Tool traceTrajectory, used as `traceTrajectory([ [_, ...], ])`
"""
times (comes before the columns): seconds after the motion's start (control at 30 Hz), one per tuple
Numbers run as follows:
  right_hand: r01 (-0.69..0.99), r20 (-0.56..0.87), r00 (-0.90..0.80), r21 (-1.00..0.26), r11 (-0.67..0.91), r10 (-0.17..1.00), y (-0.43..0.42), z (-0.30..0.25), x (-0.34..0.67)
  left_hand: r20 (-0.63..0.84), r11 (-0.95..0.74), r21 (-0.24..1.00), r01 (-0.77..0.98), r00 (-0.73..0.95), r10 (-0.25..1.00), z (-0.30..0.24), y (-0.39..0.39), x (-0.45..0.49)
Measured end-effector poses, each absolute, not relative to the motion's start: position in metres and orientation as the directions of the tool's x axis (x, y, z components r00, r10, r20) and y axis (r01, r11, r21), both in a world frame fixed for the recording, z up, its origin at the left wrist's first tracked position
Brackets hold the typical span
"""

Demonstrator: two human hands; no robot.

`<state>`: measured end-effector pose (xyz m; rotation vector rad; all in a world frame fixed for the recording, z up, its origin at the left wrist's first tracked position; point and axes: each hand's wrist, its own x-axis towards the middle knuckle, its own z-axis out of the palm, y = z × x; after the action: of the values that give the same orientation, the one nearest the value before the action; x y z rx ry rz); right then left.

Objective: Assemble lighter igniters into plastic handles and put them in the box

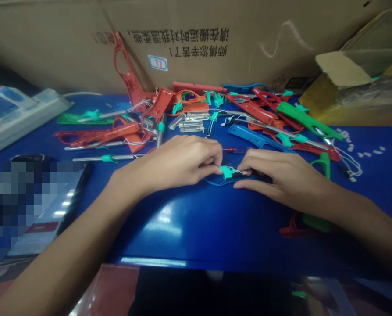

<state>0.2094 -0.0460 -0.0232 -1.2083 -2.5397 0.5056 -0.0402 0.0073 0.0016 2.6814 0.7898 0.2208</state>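
Over the middle of the blue table, my left hand (pixel 196 158) pinches a small teal plastic trigger (pixel 227 171) between thumb and fingers. My right hand (pixel 275 175) is closed on the black igniter piece (pixel 238 174) beside it, where thin white wires show. Just under both hands lies a blue lighter handle half (pixel 215 181), largely covered by the fingers. A screwdriver (pixel 235 150) with a reddish clear handle seems to lie behind the fingertips. Left of my left hand is a metal lighter tube (pixel 123 157) with a teal trigger on it.
Red, blue and green lighter shells (pixel 255 107) are heaped along the back with clear fuel tanks (pixel 192 123) and wired tubes. A cardboard box (pixel 196 52) walls off the rear. A white power strip (pixel 25 116) stands left, above a phone-like device (pixel 51 206). Red parts (pixel 293 230) lie beneath my right forearm.
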Motion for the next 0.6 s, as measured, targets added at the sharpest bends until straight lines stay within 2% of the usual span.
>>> traceTrajectory([
  [0.4,0.656,0.249,-0.549,-0.463,0.596,0.798,-0.0519,-0.0145,0.2055,0.115,-0.774,0.417,0.477,0.817,0.565,0.0044,0.0079,-0.0418],
  [0.6,0.625,0.263,-0.528,-0.523,0.579,0.807,-0.0522,-0.0164,0.2049,0.121,-0.77,0.443,0.458,0.821,0.558,0.0041,0.0086,-0.0419],
])
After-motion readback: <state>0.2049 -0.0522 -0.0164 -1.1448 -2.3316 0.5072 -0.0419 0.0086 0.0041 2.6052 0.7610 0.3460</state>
